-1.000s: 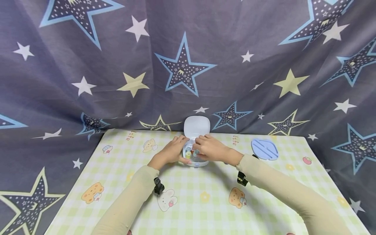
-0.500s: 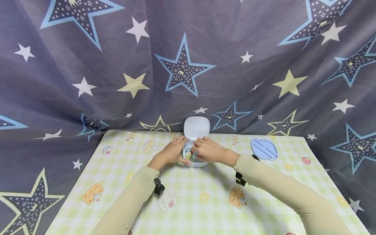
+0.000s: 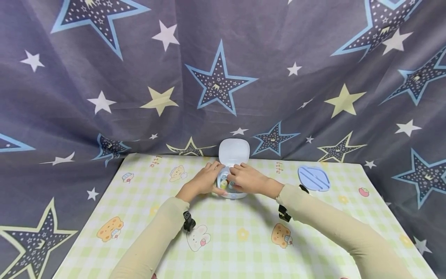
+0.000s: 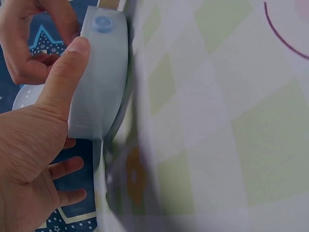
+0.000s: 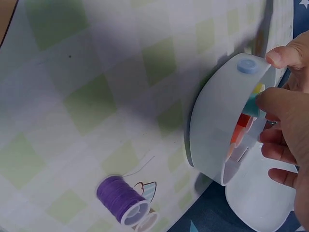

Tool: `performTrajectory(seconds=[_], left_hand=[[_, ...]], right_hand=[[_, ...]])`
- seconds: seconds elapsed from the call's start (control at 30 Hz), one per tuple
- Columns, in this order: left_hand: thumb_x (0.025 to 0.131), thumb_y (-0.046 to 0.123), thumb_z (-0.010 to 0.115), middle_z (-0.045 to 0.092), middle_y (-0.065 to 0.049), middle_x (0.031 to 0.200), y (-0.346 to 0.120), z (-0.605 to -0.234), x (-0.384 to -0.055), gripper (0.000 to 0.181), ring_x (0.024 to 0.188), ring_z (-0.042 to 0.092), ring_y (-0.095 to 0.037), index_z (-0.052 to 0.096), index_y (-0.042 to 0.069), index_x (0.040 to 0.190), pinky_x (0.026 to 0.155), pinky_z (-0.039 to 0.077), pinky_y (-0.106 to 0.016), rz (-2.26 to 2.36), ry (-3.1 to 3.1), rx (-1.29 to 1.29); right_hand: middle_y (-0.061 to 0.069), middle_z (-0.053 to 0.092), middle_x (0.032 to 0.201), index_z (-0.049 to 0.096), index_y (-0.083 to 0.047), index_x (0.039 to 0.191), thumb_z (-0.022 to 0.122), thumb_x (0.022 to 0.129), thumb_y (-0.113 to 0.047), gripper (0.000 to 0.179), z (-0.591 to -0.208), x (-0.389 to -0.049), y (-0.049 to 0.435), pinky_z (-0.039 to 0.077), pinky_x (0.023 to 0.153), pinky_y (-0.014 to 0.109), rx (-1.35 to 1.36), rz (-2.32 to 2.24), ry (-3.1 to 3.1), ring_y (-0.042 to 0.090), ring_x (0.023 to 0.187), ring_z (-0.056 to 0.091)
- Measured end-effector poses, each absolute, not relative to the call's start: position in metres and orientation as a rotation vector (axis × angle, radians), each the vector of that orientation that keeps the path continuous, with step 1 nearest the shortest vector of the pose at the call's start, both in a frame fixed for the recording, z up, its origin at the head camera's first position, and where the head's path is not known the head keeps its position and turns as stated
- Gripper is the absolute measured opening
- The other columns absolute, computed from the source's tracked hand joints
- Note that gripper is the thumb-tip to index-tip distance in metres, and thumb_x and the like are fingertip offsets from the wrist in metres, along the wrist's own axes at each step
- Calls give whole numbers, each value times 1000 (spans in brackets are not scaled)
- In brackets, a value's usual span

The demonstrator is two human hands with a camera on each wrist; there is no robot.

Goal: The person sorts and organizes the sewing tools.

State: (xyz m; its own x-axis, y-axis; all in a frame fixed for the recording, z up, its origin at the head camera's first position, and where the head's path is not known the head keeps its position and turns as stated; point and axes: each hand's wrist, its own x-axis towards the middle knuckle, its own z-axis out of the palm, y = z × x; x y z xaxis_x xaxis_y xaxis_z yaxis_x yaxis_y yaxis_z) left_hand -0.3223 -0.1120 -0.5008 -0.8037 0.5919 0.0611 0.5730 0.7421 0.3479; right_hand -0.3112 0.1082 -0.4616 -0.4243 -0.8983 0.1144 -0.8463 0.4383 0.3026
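A small pale box (image 3: 234, 195) stands on the table with its lid (image 3: 234, 151) raised at the back. My left hand (image 3: 205, 179) grips its left side, the thumb on the front rim near the blue button (image 4: 102, 23). Inside are several thread spools, among them a yellow-green spool (image 3: 223, 185) and a red spool (image 5: 239, 129). My right hand (image 3: 249, 179) reaches in over the right rim. In the right wrist view its thumb and fingers pinch a teal thread spool (image 5: 251, 106); the hand covers part of the inside.
A light blue tray-like piece (image 3: 313, 178) with a diagonal bar lies at the table's back right. By the box in the right wrist view lies a purple thread spool (image 5: 118, 198), its loose end trailing, with a pale spool (image 5: 148, 221) beside it. A star-patterned curtain (image 3: 216, 124) hangs behind.
My right hand has shifted slightly left and deeper into the box, covering more of the red showing between the spools. The left hand keeps its hold on the box.
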Motion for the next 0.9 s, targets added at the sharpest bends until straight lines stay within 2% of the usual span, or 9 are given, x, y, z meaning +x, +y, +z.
performTrajectory(seconds=[0.57,0.77,0.9], left_hand=[[73,58,87,50,-14,141,-112,-502,-323,105,127,48,-33,43,1,150,109,45,-50,553,2905,999],[74,59,85,49,-12,144,-112,-504,-324,106,129,46,-32,42,4,152,113,41,-50,511,2908,978],[74,59,85,48,-13,144,-112,-505,-324,105,129,46,-32,42,4,152,111,43,-51,524,2906,974]], right_hand=[[1,65,98,68,-15,103,79,88,-31,24,-462,-314,104,46,76,35,1508,-322,-2456,20,93,60],[1,66,98,69,-15,104,79,88,-31,24,-464,-315,102,47,76,34,1502,-327,-2481,20,94,61],[1,67,99,69,-15,105,79,89,-30,23,-465,-315,102,48,76,34,1496,-324,-2501,20,94,62]])
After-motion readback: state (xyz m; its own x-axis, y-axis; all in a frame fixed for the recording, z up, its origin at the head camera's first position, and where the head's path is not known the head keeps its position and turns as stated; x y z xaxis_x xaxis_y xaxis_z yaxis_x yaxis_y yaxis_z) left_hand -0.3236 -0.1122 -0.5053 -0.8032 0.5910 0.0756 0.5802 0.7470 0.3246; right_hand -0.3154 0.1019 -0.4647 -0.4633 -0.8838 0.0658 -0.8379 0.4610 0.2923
